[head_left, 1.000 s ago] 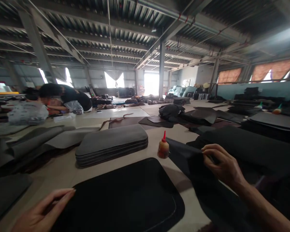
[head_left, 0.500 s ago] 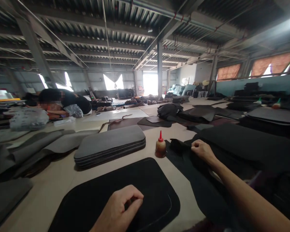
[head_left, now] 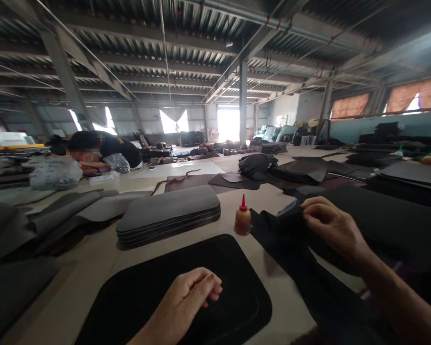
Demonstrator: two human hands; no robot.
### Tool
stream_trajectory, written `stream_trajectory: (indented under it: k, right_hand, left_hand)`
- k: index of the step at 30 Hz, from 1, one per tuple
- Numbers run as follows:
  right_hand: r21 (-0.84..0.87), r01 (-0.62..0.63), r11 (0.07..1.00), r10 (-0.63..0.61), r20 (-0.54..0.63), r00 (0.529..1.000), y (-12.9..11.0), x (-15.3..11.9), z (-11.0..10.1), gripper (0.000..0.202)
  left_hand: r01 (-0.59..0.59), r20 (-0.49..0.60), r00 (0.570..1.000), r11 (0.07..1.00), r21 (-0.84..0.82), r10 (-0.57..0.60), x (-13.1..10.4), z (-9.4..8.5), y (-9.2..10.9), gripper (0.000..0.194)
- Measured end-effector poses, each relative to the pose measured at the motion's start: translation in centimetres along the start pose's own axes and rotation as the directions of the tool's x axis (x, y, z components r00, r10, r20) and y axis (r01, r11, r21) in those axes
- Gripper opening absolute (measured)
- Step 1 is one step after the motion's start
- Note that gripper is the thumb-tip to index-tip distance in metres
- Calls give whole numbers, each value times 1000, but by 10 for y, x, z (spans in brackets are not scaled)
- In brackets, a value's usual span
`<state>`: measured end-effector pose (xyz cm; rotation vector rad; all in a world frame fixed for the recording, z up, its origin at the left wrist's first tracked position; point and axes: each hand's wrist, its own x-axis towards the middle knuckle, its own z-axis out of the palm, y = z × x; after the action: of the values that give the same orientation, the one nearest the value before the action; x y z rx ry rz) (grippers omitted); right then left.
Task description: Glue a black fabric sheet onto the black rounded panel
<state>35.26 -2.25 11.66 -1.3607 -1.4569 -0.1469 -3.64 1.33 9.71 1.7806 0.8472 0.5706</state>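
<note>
Black sheet, right of frame, pinched in right hand; leftward drag could topple bottle, centre. Left hand, lower centre: fingers curled, hold unclear.

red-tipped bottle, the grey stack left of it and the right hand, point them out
Red-tipped bottle [head_left: 243,221]: head view, on its body.
Grey stack [head_left: 169,206]: head view, on its top sheet.
Right hand [head_left: 335,227]: head view, near its middle.

Far L on my feed: co-worker bent fwd, hazy plastic bag nearby. In b/g I get a bright doorway, column just R of it, pale-blue bundles beyond. R wall: orange curtains. Up top, corrugated roof w/ beams.
</note>
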Motion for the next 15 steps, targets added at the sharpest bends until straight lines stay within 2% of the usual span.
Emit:
stream_trajectory:
  k: [3,6,9,11,15]
  right_hand:
    - [38,174,984,-175,32,984,-56,-15,-12,14]
    - [35,284,958,-286,67,956,-96,-26,-18,16]
    - [57,330,942,-334,89,939,-118,-33,-17,13]
    - [67,360,930,-365,94,926,-128,-35,-13,11]
    - [44,451,891,-453,110,885,-146,-35,-6,9]
  left_hand:
    - [42,41,999,972,-233,-33,5,10,7,61]
    - [117,82,993,880,-461,-90,8,22,8,78]
    - [197,173,978,788,-583,-116,6,35,6,96]
    - [228,253,964,756,-614,-85,2,44,5,105]
    - [248,408,909,682,-688,81,-13,62,15,96]
